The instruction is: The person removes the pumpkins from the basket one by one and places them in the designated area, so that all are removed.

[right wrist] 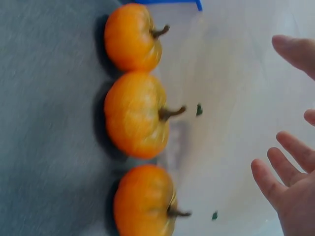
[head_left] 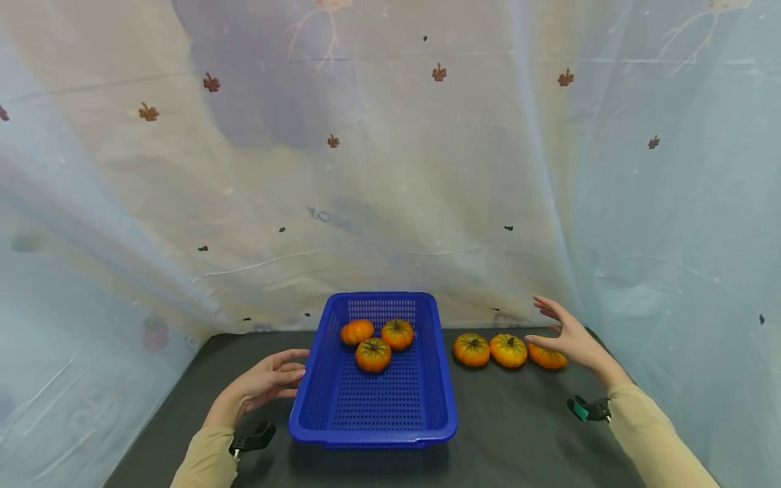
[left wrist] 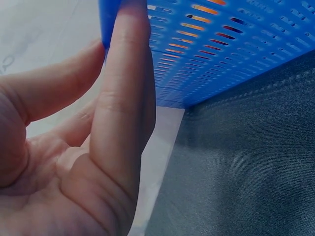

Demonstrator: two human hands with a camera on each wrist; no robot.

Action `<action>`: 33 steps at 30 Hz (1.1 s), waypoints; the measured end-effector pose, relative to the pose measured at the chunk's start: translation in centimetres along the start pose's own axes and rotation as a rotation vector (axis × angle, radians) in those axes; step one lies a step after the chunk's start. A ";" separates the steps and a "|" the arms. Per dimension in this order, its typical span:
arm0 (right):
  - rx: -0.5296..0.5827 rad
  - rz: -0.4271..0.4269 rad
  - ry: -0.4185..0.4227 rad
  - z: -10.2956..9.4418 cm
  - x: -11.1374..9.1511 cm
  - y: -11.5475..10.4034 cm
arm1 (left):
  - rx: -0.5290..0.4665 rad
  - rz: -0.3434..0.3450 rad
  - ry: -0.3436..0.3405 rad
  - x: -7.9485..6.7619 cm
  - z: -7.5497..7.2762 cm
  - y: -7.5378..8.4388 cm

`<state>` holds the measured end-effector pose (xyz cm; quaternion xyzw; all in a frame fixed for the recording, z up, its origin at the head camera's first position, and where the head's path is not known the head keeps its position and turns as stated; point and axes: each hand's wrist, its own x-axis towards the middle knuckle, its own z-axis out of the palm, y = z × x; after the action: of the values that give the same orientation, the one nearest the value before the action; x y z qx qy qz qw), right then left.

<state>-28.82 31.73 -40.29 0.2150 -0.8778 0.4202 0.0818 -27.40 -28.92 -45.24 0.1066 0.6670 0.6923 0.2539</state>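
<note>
A blue plastic basket (head_left: 378, 437) stands on the dark table, with three small orange pumpkins (head_left: 373, 355) grouped toward its far end. At its left side, my left hand (head_left: 262, 383) touches the rim with fairly straight fingers (left wrist: 120, 98); the fingertips are partly hidden in the left wrist view. My right hand (head_left: 570, 342) hovers with fingers spread over the rightmost pumpkin (head_left: 547, 355) of a row, partly covering it in the head view. Beside that one sit a middle pumpkin (head_left: 508, 350) and a left pumpkin (head_left: 472, 350). In the right wrist view, a gap separates the hand (right wrist: 295, 182) from all three.
A pale plastic sheet (head_left: 390, 190) with leaf prints hangs behind the table and along both sides. The dark tabletop (head_left: 512, 427) extends in front of the pumpkin row. Each wrist wears a black strap (head_left: 253, 439).
</note>
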 end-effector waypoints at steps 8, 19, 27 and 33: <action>0.042 -0.069 -0.052 1.6 2.3 -1.9 | 0.012 0.001 0.001 0.1 0.0 -0.1; 0.063 -0.121 -0.101 4.6 5.5 -5.1 | -0.011 0.006 -0.006 0.2 -0.1 -0.2; 0.110 -0.148 -0.187 7.2 7.0 -6.9 | -0.013 0.006 -0.015 0.1 -0.1 -0.2; 0.129 -0.184 -0.220 9.2 8.1 -8.0 | -0.018 0.000 -0.017 0.0 0.0 0.1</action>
<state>-32.16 17.70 -37.83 0.3439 -0.8293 0.4403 0.0091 -27.41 -28.87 -45.19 0.1103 0.6586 0.6973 0.2605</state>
